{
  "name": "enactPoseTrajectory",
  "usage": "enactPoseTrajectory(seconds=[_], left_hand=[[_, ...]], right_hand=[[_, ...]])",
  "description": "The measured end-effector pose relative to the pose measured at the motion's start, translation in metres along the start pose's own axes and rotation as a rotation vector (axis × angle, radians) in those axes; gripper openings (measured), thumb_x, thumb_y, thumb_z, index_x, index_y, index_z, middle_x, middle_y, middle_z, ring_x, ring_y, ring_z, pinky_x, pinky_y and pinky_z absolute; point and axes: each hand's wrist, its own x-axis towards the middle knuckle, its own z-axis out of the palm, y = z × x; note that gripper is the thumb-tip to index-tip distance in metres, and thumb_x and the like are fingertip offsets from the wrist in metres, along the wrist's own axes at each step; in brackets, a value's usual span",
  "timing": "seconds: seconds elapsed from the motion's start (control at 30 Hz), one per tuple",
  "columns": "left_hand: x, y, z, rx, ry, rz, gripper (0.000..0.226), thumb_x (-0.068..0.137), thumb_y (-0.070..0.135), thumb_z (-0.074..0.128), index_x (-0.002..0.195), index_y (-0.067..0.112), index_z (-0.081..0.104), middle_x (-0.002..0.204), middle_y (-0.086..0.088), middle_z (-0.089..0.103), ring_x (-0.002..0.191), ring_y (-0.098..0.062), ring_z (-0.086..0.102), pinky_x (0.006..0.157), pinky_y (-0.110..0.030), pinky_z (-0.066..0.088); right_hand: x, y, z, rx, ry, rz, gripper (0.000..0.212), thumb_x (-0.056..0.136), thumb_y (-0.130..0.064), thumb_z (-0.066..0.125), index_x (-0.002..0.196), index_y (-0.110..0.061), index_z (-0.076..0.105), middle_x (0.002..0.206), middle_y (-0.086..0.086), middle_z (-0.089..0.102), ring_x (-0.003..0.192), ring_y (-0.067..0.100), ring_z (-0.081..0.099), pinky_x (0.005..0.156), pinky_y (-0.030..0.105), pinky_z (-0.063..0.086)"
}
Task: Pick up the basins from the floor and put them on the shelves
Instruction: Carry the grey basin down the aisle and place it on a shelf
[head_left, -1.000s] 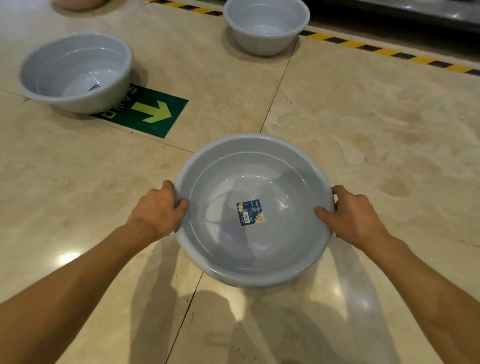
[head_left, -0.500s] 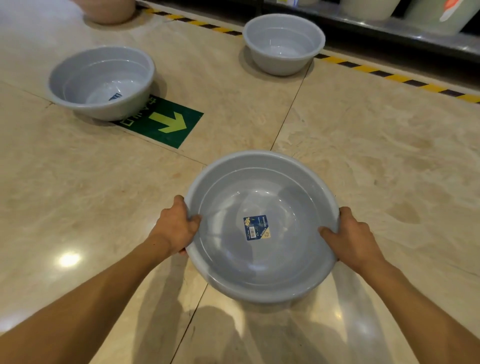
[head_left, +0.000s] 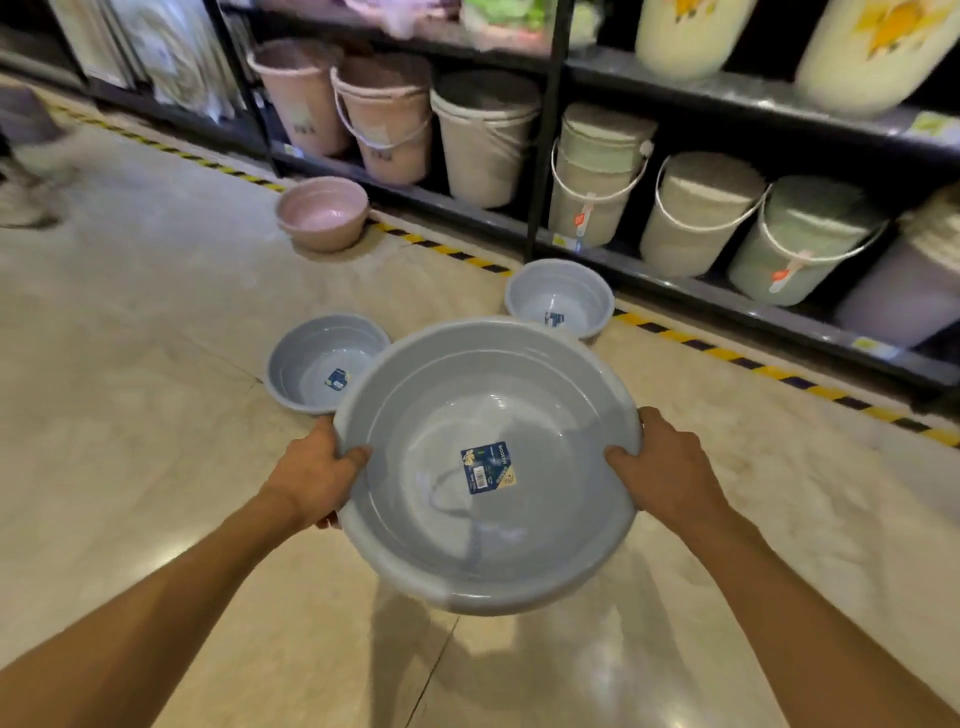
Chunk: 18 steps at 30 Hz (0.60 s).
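Left hand (head_left: 317, 475) clamped on left rim of large grey basin (head_left: 485, 467), thumb hooked inside. Basin held level, clear of floor (head_left: 130, 364). Blue label (head_left: 488, 467) seen at basin bottom. Right hand (head_left: 667, 467) gripped on right rim. Behind: small grey basin (head_left: 324, 361), pink basin (head_left: 322, 213), second grey basin (head_left: 560, 297) left on floor. Bucket-lined shelves (head_left: 675, 291) seen beyond striped tape.

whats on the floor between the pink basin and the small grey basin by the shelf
Only bare floor and striped tape between the pink basin and the small grey basin, in the head view.

Beige floor (head_left: 156, 426), two grey basins (head_left: 324, 364) (head_left: 560, 299), pink basin (head_left: 322, 213)
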Motion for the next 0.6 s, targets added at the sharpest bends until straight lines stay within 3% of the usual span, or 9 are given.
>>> enactPoseTrajectory(seconds=[0.13, 0.27, 0.37, 0.47, 0.6], left_hand=[[-0.083, 0.101, -0.148, -0.012, 0.050, 0.008, 0.027, 0.099, 0.030, 0.054, 0.112, 0.011, 0.039, 0.078, -0.013, 0.064, 0.038, -0.019, 0.063, 0.033, -0.026, 0.047], [-0.145, 0.180, -0.269, -0.021, 0.137, -0.021, 0.025, 0.100, 0.027, 0.054, 0.111, 0.009, 0.041, 0.081, -0.012, 0.062, 0.043, -0.022, 0.063, 0.031, -0.024, 0.045], [-0.174, 0.219, -0.332, 0.009, 0.238, -0.030, 0.024, 0.098, 0.026, 0.055, 0.106, 0.006, 0.043, 0.076, -0.014, 0.059, 0.034, -0.020, 0.059, 0.027, -0.022, 0.040], [-0.196, 0.244, -0.374, 0.052, 0.326, -0.023, 0.025, 0.097, 0.027, 0.055, 0.102, 0.005, 0.045, 0.074, -0.014, 0.060, 0.034, -0.022, 0.059, 0.032, -0.028, 0.041], [-0.218, 0.255, -0.400, -0.005, 0.369, -0.020, 0.022, 0.094, 0.022, 0.053, 0.105, 0.004, 0.048, 0.070, -0.015, 0.063, 0.036, -0.022, 0.055, 0.032, -0.026, 0.040]], right_hand=[[-0.035, -0.127, -0.152, -0.074, -0.025, -0.038, 0.030, 0.090, -0.035, 0.058, 0.114, -0.019, 0.050, 0.095, 0.010, 0.063, 0.078, 0.030, 0.063, 0.070, 0.046, 0.058], [-0.066, -0.228, -0.260, -0.021, -0.039, -0.096, 0.029, 0.084, -0.032, 0.063, 0.109, -0.021, 0.052, 0.096, 0.012, 0.063, 0.078, 0.029, 0.063, 0.063, 0.045, 0.060], [-0.078, -0.280, -0.312, -0.017, -0.012, -0.194, 0.016, 0.082, -0.032, 0.063, 0.092, -0.033, 0.051, 0.098, 0.008, 0.065, 0.070, 0.020, 0.060, 0.056, 0.039, 0.056], [-0.081, -0.315, -0.343, 0.041, 0.026, -0.247, 0.026, 0.081, -0.032, 0.063, 0.106, -0.026, 0.057, 0.098, 0.007, 0.066, 0.080, 0.028, 0.064, 0.064, 0.042, 0.059], [-0.075, -0.345, -0.362, 0.050, 0.008, -0.305, 0.023, 0.081, -0.033, 0.062, 0.101, -0.025, 0.054, 0.091, 0.003, 0.065, 0.065, 0.018, 0.064, 0.035, 0.021, 0.044]])
